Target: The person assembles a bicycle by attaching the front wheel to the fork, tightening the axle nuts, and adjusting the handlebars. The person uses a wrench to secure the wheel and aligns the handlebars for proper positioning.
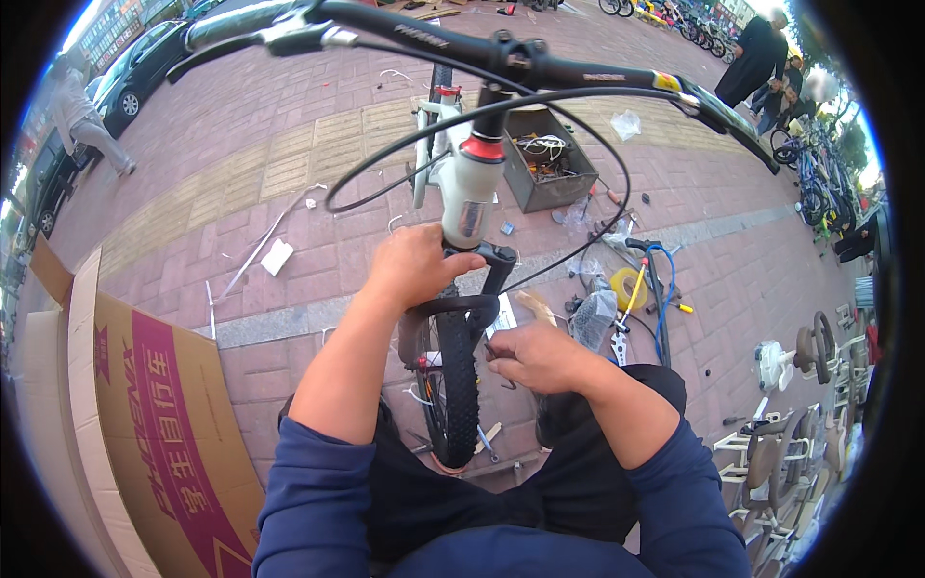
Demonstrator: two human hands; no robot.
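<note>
A bicycle stands upright before me, its white head tube (469,197) topped by a red ring and a black handlebar (414,39). Just under the head tube, my left hand (416,268) is closed round the top of the black fork (496,268), thumb pointing right. Between my knees is the front wheel with its knobbly tyre (460,385). Right of this tyre, my right hand (540,356) has its fingers pinched together by the fork leg. A small dark piece shows at its fingertips, too small to name. Black cables (617,154) loop in front of the head tube.
A grey toolbox (549,178) holds tools and wire beyond the bike. To the right lie a yellow tape roll (628,287), a pump with blue hose (665,308) and bubble wrap (593,323). A cardboard box (154,424) stands left. Bicycle parts (780,453) lie right; people stand farther off.
</note>
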